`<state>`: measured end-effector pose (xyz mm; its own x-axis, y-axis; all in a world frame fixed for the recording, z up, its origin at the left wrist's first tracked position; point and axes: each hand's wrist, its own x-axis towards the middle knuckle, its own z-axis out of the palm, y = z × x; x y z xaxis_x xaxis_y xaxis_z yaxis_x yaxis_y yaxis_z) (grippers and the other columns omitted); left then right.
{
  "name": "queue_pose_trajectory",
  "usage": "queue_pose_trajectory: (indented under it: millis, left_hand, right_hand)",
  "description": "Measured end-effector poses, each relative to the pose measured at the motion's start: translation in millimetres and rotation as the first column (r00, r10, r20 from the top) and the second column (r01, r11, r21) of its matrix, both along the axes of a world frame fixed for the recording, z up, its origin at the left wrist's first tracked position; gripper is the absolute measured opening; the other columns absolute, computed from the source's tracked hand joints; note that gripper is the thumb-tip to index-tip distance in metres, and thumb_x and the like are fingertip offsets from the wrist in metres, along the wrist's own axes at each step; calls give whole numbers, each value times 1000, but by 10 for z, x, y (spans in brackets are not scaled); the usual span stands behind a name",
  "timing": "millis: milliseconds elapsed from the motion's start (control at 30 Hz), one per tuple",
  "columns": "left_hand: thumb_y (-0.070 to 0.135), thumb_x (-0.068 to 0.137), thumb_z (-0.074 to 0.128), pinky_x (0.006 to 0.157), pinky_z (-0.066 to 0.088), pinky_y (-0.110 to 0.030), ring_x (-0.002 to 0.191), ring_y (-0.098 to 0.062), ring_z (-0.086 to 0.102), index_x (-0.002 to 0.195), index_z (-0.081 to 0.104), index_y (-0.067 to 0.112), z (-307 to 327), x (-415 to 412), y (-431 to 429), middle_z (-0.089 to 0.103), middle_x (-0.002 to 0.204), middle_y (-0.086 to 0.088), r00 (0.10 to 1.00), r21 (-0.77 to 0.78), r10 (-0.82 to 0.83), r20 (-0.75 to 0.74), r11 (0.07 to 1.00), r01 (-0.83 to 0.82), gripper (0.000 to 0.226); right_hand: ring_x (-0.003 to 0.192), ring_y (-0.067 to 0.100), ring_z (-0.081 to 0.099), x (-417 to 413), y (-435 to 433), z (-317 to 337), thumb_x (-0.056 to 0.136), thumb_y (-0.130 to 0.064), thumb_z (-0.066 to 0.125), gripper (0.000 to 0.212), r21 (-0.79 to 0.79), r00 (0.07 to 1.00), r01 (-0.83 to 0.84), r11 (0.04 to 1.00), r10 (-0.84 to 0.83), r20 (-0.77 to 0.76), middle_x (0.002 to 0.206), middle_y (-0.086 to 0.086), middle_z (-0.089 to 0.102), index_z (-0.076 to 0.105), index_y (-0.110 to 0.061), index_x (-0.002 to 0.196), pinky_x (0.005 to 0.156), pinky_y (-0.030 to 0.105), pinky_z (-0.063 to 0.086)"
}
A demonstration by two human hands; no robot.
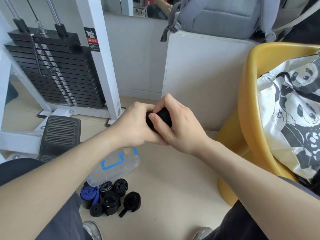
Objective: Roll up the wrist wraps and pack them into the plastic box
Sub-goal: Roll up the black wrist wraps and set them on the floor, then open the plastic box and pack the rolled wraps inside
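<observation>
— Beige floor (pixel 173 179) underfoot, and that white weight machine with the black plate stack (pixel 57 70) over on the far left?

— Yes. On the right stands a yellow moulded plastic chair (pixel 251 94) with a panda-print cloth bag (pixel 294 115) lying in its seat.

— What are the hands doing?

— Both are up above the floor, pressed close together. The left hand (pixel 136 125) and the right hand (pixel 180 129) are each curled round one black rolled fabric wrist wrap (pixel 162 116), with the right thumb lying across its dark top.

— And the box?

— The clear plastic box with blue handle and clasps (pixel 114 167) sits on the floor beneath the left forearm, which hides part of it.

— Any other wraps?

— A blue rolled wrap (pixel 90 194) and a cluster of black rolled wraps (pixel 119 196) lie on the floor, right against the box's near end. One black roll trails a loose end.
</observation>
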<state>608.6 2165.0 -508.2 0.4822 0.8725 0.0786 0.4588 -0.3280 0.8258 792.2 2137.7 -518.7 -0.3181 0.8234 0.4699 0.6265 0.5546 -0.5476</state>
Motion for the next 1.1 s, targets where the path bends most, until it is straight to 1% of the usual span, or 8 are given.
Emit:
queue_pose_trajectory:
  millis: [133, 233, 433, 600, 733, 833, 1000, 1100]
  left_hand:
    - [45, 46, 93, 56, 42, -17, 58, 0, 52, 78, 67, 37, -92, -87, -44, 65, 66, 19, 994, 90, 85, -73, 993, -78, 42]
    - [32, 52, 96, 80, 54, -30, 96, -2, 68, 125, 64, 41, -190, -178, -113, 75, 105, 20, 982, 198, 79, -172, 979, -44, 80]
    - [30, 63, 102, 101, 53, -36, 121, -17, 63, 170, 16, 30, -487, -298, -361, 66, 134, 9, 894, 98, -106, -435, 982, 163, 137]
    - [59, 80, 86, 88, 60, -45, 108, -25, 67, 152, 34, 40, -772, -521, -506, 67, 119, 9, 782, 24, -179, -597, 971, 240, 91]
    - [45, 103, 65, 92, 52, -39, 126, -35, 64, 154, 51, 31, -1064, -823, -425, 62, 142, -7, 498, -98, -188, -847, 975, 201, 56]
    - [39, 106, 62, 96, 54, -39, 122, -36, 65, 148, 60, 24, -1375, -1060, -405, 60, 140, -10, 458, -215, -208, -864, 976, 37, 45]
    - [37, 105, 59, 94, 56, -42, 114, -34, 66, 118, 64, 10, -2073, -1370, -443, 64, 125, -11, 593, -303, -56, -803, 895, -326, 30]
    - [28, 104, 60, 93, 53, -43, 120, -40, 61, 133, 52, 2, -2480, -1497, -501, 57, 135, -21, 627, -284, 201, -753, 760, -585, 40]
  right_hand:
    - [89, 27, 61, -68, -38, -51, 103, -49, 56, 31, -49, 998, 25, 999, -22, 55, 109, -8, 56, 50, -22, 115, 80, 51, 54]
    - [111, 21, 60, -84, -90, -134, 104, -51, 63, 42, -199, 989, -43, 979, 70, 129, 124, -4, 57, 48, -19, 127, 96, 44, 51]
    - [82, 18, 58, -100, -354, -324, 86, -55, 85, 69, -452, 918, -21, 892, 197, 346, 103, -17, 60, 29, -31, 117, 64, 31, 38]
    - [88, 31, 64, -239, -544, -428, 90, -58, 73, 63, -396, 697, 121, 910, 206, 687, 108, 0, 68, 41, -27, 134, 67, 37, 42]
    - [104, 29, 64, -395, -475, -604, 91, -43, 71, 44, -298, 439, 69, 952, 240, 866, 109, 1, 66, 51, -25, 127, 80, 38, 33]
    - [108, 30, 62, -579, -364, -900, 93, -37, 70, 48, -229, 258, 54, 972, 208, 944, 115, 5, 65, 48, -18, 130, 83, 38, 34]
    - [92, 35, 60, -717, -215, -1607, 93, -25, 68, 45, -599, 621, 279, 751, 335, 709, 115, 10, 59, 36, -12, 123, 69, 37, 44]
    - [111, 37, 60, -689, -234, -2025, 95, -29, 66, 74, -721, 770, 270, 638, 306, 559, 128, 9, 56, 27, -26, 157, 86, 43, 49]
